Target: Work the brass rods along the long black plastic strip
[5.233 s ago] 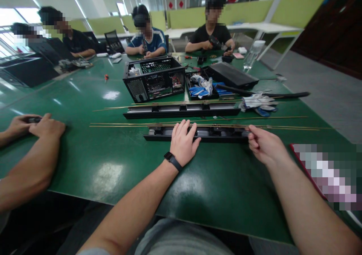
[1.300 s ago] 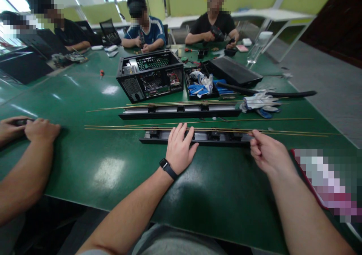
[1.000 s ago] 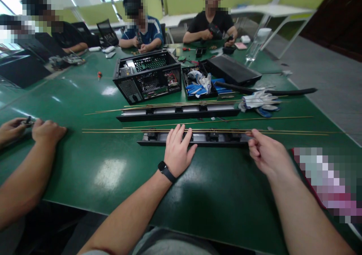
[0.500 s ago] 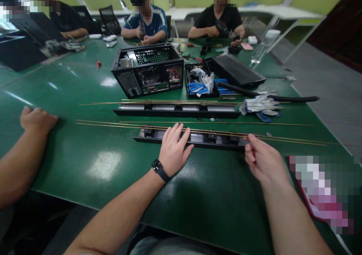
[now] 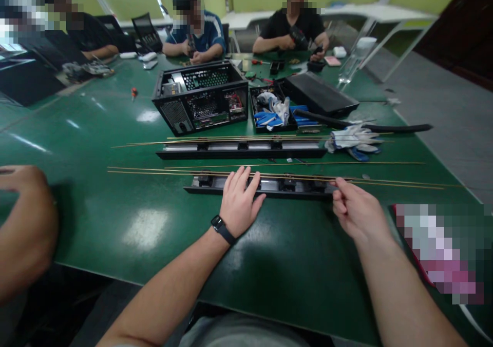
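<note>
My left hand (image 5: 242,203), with a dark watch at the wrist, lies with fingers spread across a long black channel (image 5: 215,190) with dark blocks inside. Thin brass-coloured rods (image 5: 154,173) run lengthwise over this channel and stick out past both its ends. At the channel's right end, my right hand (image 5: 358,208) is closed in a pinch on one of the rods; the exact contact is partly hidden by the fingers. A second black channel (image 5: 239,154), also with rods on top, lies parallel behind it. Between the two channels rests a single loose rod (image 5: 385,164).
An open black computer case (image 5: 204,98) stands behind the channels. Right of it are a box of gloves (image 5: 271,113), a black panel (image 5: 319,93), a black tube (image 5: 400,128) and white-blue gloves (image 5: 354,140). Another person's arm (image 5: 26,229) rests at left; several people sit around.
The other person's arm at left has bent and drawn back toward the table's near edge. The view has shifted slightly; both my hands stay almost where they were on the channel and rods.
</note>
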### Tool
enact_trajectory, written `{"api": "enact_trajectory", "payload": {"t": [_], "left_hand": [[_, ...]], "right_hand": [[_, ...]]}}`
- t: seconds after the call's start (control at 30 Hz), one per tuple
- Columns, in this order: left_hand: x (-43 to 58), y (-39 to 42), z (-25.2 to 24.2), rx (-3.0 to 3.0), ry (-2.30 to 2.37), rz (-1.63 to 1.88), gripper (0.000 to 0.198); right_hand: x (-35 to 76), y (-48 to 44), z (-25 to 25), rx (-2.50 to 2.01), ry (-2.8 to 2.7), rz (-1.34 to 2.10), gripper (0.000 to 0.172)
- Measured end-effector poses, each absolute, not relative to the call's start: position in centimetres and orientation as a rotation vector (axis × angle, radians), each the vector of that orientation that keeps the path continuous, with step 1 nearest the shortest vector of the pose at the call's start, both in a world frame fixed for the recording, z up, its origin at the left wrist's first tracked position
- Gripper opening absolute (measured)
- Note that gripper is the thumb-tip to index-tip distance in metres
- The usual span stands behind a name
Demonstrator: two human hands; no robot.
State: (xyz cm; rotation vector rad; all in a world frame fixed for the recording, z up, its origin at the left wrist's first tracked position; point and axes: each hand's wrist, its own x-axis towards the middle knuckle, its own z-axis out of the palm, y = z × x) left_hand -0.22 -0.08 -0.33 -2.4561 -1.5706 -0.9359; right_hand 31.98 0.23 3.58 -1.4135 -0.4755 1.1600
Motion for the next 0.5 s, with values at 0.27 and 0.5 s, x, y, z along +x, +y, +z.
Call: {"api": "enact_trajectory", "payload": {"t": [0.27,0.5], "left_hand": [[-0.14,0.02,-0.33,-2.452,-1.558,-0.933,0.055],[-0.07,-0.05,-0.44,-2.470,-1.587,-0.939,0.062]], "right_hand": [[32.04,0.43,3.76,-1.377,-0.466,1.146,0.036],[32.26,0.40,3.51,-1.374,-0.454,1.145,0.035]]}}
